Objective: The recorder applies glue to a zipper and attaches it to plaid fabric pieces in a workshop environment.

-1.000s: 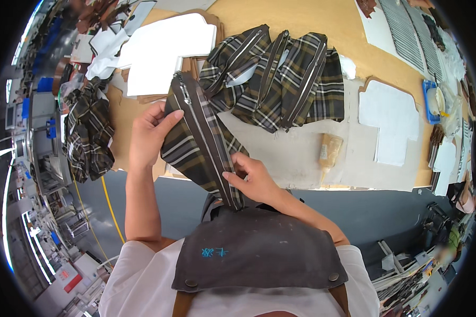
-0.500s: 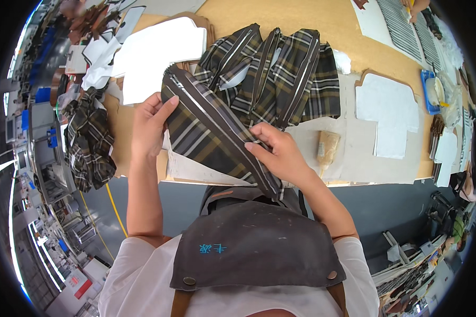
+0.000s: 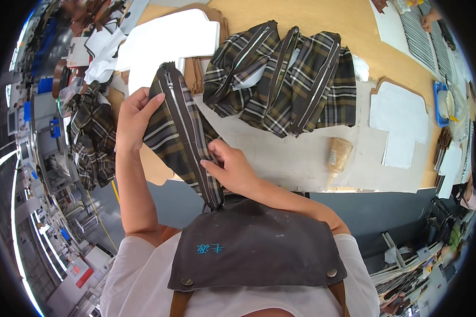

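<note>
One zipper (image 3: 179, 112) kinda slants down the plaid cloth (image 3: 161, 127) toward the apron (image 3: 254, 248), left hand (image 3: 135, 119) pinching cloth near the far end, right hand (image 3: 230, 166) clamped on lower down.

1. The held plaid piece (image 3: 166, 132) fills the space between left hand (image 3: 136, 119) and right hand (image 3: 227, 168).
2. Ahead, zippered plaid pieces (image 3: 309, 74) block a low reach; beyond them, the tan table top (image 3: 322, 16) offers a passage.
3. Rightward, a lane runs over the grey sheet (image 3: 280, 164) up to the amber bottle (image 3: 340, 153).
4. Between the amber bottle and the white template (image 3: 396, 121), a narrower gap opens.
5. White panels (image 3: 169, 34) obstruct the left hand's forward path.
</note>
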